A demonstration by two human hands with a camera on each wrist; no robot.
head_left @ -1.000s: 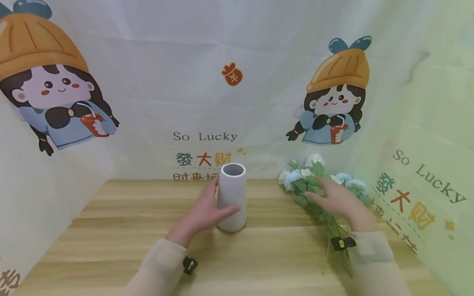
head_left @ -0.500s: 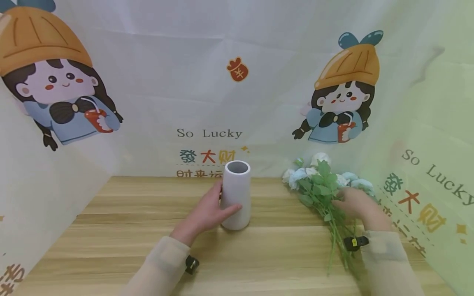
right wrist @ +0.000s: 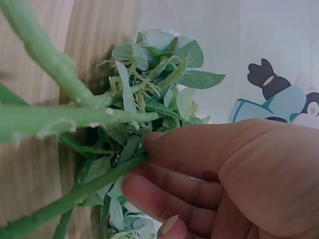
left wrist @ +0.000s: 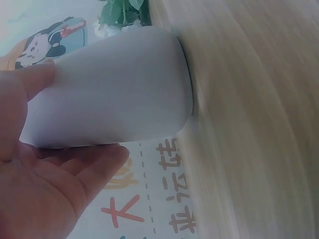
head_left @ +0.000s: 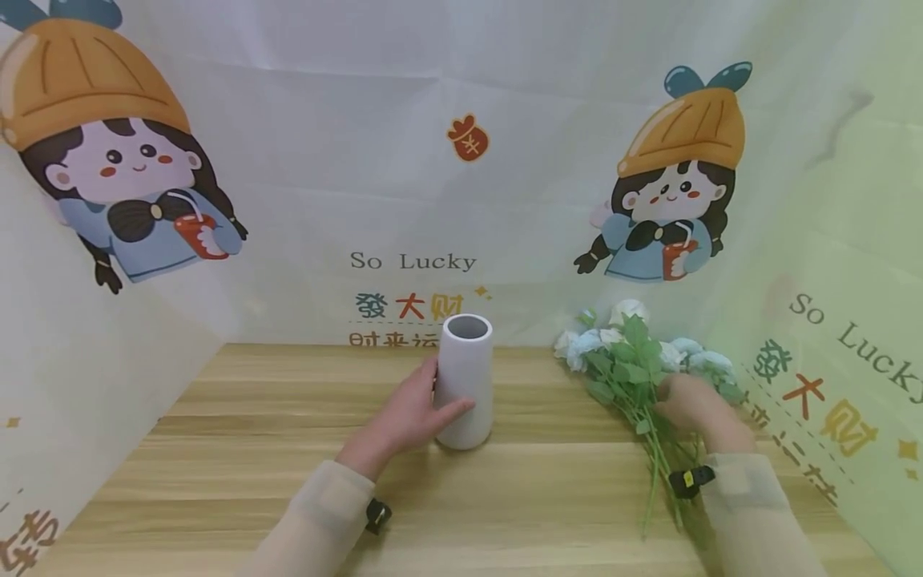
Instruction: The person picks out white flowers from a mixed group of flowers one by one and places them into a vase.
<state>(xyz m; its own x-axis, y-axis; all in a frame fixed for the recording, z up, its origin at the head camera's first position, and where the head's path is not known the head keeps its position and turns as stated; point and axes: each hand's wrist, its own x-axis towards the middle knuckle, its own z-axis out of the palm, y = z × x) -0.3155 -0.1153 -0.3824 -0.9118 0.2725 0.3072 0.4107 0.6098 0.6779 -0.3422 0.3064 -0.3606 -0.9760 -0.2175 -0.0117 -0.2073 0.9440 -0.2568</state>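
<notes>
A white cylindrical vase [head_left: 465,385] stands upright on the wooden table. My left hand [head_left: 414,413] holds it from the left, thumb across its front and the other fingers behind. Up close in the left wrist view, that hand [left wrist: 45,189] curves around the vase [left wrist: 114,89]. To the right lies a bunch of pale blue and white flowers [head_left: 598,340] with green leaves and long stems [head_left: 652,465]. My right hand [head_left: 695,409] is at the bunch's right side. In the right wrist view its thumb and forefinger [right wrist: 144,199] pinch a green stem [right wrist: 75,196] below the leaves.
The wooden table [head_left: 252,449] meets a printed cloth backdrop [head_left: 324,160] at the back and both sides. Cartoon figures and lettering are printed on the cloth. A black band [head_left: 692,481] sits at my right wrist, another band [head_left: 377,515] at my left.
My right hand has moved from over the leaves to the stems on the right side and now pinches a stem. The left hand stays on the vase. The head view has shifted slightly.
</notes>
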